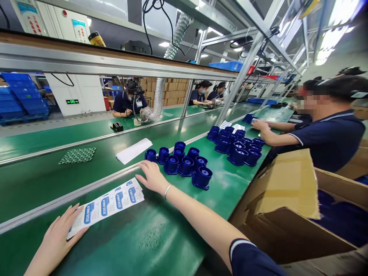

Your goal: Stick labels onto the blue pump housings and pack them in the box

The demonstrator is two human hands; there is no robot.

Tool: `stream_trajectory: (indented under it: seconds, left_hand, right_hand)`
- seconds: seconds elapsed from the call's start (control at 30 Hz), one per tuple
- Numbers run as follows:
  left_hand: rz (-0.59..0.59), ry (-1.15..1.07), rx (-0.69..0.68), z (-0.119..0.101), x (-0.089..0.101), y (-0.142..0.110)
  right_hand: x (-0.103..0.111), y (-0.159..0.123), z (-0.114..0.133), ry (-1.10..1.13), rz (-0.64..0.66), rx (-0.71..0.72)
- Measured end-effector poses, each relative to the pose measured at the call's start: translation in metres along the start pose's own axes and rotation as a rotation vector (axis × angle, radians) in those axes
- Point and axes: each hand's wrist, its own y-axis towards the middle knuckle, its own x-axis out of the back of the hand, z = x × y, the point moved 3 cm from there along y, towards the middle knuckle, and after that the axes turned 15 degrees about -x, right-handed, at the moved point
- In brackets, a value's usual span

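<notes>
We see the left hand at the lower left, its back turned up, straddling the near end of a long white paper sheet of blue-printed labels. Its fingers, nearly straight, lie along the sheet's far edge and the thumb along the near edge, so that we read the end as held between them.

The sheet lies slantwise on the smooth green work surface, between the two hands.

The right arm reaches in from the lower right, with a thin silver bangle at the wrist. We find the right hand palm down, loosely spread, fingers bent a little and thumb apart. The thumb is near the sheet's far end; whether they touch, we cannot tell. Just beyond the fingers stands a cluster of glossy dark-blue cup-shaped plastic parts.
</notes>
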Motion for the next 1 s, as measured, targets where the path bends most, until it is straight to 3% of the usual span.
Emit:
stream_trajectory:
  seconds: [0.17,0.27,0.5,0.83,0.9,1.0]
  left_hand:
    - [-0.01,0.021,-0.006,-0.002,-0.004,-0.001]
    - [0.014,0.012,0.013,-0.008,-0.003,0.0]
    - [0.032,0.002,0.044,-0.017,0.002,-0.002]
    - [-0.008,0.004,0.024,0.001,-0.014,-0.004]
    - [-0.017,0.0,0.032,0.002,-0.015,-0.004]
    - [-0.027,0.008,0.04,0.006,-0.016,-0.004]
  right_hand:
    - [0.023,0.075,-0.031,-0.176,-0.043,-0.172]
    - [0.024,0.096,-0.05,-0.251,0.007,-0.245]
    - [0.02,0.084,-0.07,-0.328,0.125,-0.229]
    - [0.046,0.051,-0.071,-0.287,0.194,-0.15]
    - [0.06,0.055,-0.081,-0.27,0.157,-0.192]
    - [0.087,0.066,-0.111,-0.284,0.037,-0.384]
